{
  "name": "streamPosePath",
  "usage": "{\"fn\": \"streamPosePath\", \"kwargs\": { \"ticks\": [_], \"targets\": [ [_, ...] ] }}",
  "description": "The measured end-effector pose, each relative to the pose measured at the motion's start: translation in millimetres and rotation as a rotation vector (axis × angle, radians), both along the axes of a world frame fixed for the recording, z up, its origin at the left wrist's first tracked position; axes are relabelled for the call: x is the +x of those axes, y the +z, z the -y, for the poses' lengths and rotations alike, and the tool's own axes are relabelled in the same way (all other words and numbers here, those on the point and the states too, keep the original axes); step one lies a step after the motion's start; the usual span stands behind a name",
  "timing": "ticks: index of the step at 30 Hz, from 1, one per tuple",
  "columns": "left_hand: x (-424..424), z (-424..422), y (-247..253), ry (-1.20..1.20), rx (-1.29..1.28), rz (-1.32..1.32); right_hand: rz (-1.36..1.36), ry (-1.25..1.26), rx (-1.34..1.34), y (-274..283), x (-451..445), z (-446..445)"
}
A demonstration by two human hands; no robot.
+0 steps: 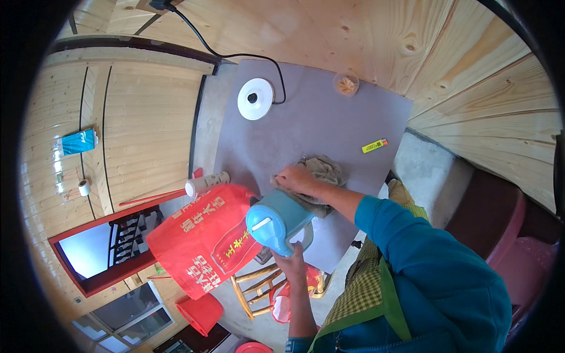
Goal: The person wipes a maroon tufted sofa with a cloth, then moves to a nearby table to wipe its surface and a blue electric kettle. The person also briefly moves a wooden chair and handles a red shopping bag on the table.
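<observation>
A light blue electric kettle (pixel 282 216) is tilted over the near part of a grey table (pixel 304 119), its lid towards the lower left. At its spout and handle end, my left hand (pixel 291 262) grips it from below. My right hand (pixel 296 180) presses a grey-brown cloth (pixel 324 172) against the kettle's base end; part of the cloth lies bunched on the table. The white round kettle base (pixel 256 99), with a black connector, sits at the far left of the table, its black cord running up to a plug.
On the table are a tub of toothpicks (pixel 346 84) and a yellow lighter (pixel 374 145). A red printed bag (pixel 207 238) and a patterned paper cup (pixel 207 183) are at the left. A wooden chair (pixel 258 291) stands below; a plank wall (pixel 331 35) borders the far side.
</observation>
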State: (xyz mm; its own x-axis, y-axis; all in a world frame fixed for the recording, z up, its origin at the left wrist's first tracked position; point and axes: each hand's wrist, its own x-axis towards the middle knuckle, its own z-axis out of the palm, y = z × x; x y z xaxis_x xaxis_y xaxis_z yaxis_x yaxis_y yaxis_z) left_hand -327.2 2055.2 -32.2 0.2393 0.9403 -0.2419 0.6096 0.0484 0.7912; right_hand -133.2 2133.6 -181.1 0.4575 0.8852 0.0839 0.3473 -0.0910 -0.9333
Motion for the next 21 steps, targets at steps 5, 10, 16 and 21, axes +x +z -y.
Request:
{"fn": "streamPosePath", "kwargs": {
  "ticks": [5, 10, 16, 21],
  "targets": [
    [-16.2, -3.3, -3.4, 0.094, 0.049, 0.016, 0.138, -0.225, -0.124, 7.9, -20.9, 44.9],
    [-3.2, -4.4, -13.9, 0.049, 0.085, 0.005, -0.149, -0.477, -0.208, 30.6, -59.7, 68.0],
    [15.3, 2.9, -5.2, -0.033, 0.162, 0.079, -0.283, -0.446, 0.294, 122.2, -78.5, 72.2],
    [8.0, -4.8, -14.1, -0.033, 0.032, 0.083, -0.096, -0.293, 0.197, 79.0, -74.2, 73.5]
  ]
}}
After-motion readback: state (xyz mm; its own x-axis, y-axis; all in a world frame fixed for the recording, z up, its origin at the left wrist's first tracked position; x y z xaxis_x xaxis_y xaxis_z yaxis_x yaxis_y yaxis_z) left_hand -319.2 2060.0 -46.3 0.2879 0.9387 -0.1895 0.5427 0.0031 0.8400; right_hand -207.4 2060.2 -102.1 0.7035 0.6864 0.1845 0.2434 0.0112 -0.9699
